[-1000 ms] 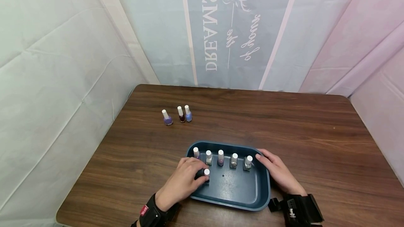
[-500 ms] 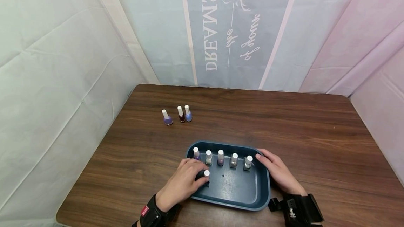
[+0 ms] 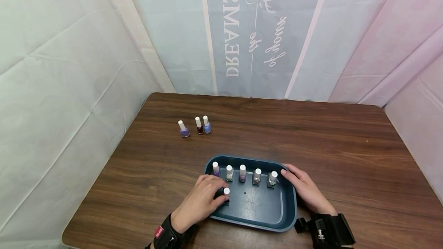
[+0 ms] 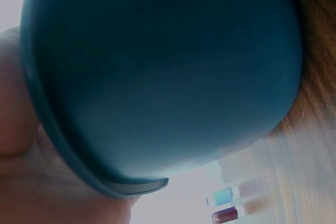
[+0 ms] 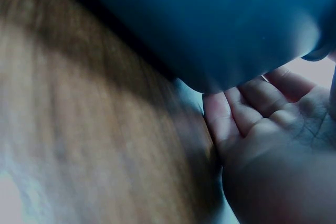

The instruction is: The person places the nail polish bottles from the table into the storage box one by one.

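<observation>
In the head view my left hand (image 3: 202, 197) reaches over the left rim of a dark blue tray (image 3: 256, 224). Its thumb and fingers pinch a small nail polish bottle (image 3: 226, 191) with a white cap, upright near the tray floor; most of this bottle is hidden. Along the tray's far side stands a row of nail polish bottles with white caps, among them a purple one (image 3: 216, 169), a mauve one (image 3: 242, 174) and a clear one (image 3: 272, 179). My right hand (image 3: 308, 189) holds the tray's right end, thumb over the rim, other fingers against the outer wall.
On the wooden table (image 3: 311, 133), beyond the tray to the left, stand a violet nail polish bottle (image 3: 185, 131), a dark red one (image 3: 199, 126) and a light blue one (image 3: 207, 126). Pale printed cloth (image 3: 259, 49) hangs behind the table.
The pinched bottle's cap has sunk slightly toward the tray floor, and the left hand has shifted a little with it. The right hand and tray stay in place.
</observation>
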Demonstrator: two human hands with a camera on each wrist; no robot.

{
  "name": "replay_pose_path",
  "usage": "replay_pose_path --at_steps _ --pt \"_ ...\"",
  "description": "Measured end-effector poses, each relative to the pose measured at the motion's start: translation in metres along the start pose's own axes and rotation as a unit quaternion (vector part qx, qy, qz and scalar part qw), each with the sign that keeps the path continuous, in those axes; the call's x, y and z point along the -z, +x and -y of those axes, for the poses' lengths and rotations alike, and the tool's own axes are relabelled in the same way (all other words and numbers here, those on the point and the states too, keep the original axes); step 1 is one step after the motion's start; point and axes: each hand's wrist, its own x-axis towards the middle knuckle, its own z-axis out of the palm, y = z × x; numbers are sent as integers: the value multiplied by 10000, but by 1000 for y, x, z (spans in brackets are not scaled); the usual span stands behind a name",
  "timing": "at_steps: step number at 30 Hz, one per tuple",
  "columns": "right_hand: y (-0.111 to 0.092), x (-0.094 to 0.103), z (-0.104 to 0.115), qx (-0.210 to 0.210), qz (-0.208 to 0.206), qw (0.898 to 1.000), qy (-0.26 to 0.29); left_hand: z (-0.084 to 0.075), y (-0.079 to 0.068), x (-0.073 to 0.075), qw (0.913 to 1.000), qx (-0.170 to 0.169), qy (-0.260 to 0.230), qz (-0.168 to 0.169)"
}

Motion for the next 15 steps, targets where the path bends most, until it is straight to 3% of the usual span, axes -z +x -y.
replay_pose_path --at_steps 15 --pt "0 0 -1 14 0 10000 57 1 0 -2 10000 -48 81 -3"
